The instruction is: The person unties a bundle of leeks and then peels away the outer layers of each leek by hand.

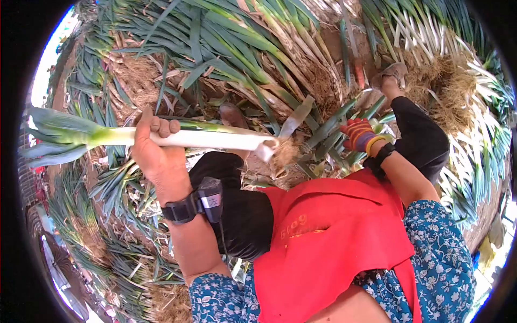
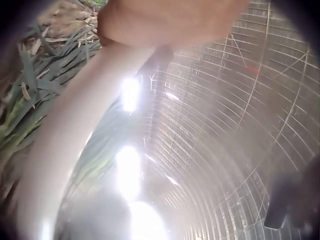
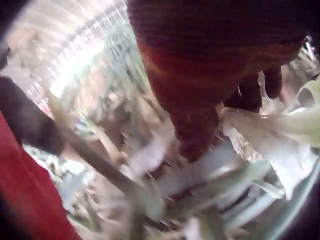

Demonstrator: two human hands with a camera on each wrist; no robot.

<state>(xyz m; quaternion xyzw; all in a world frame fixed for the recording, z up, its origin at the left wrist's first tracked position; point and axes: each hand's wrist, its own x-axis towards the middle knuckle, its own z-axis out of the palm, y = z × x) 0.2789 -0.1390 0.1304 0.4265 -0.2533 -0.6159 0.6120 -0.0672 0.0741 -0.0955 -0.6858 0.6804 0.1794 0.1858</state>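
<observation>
The bare left hand (image 1: 159, 153) grips a thick leek by its white stalk (image 1: 215, 139). Its green leaves point left, and its root end (image 1: 283, 153) hangs over the lap side. In the left wrist view the stalk (image 2: 75, 115) runs down from the hand (image 2: 170, 22). The right hand (image 1: 363, 135), in a striped glove, is low among loose green leaves (image 1: 328, 126), apart from the held leek. In the right wrist view a pale torn leaf (image 3: 272, 142) lies beside the gloved fingers (image 3: 245, 95); whether they grip it is unclear.
Piled leeks (image 1: 231, 48) lie across the ground ahead, with more bundles at the left (image 1: 86, 226) and right (image 1: 463, 145). A shoe (image 1: 393, 74) stands near the right pile. A red apron (image 1: 328, 226) covers the lap between black-trousered knees.
</observation>
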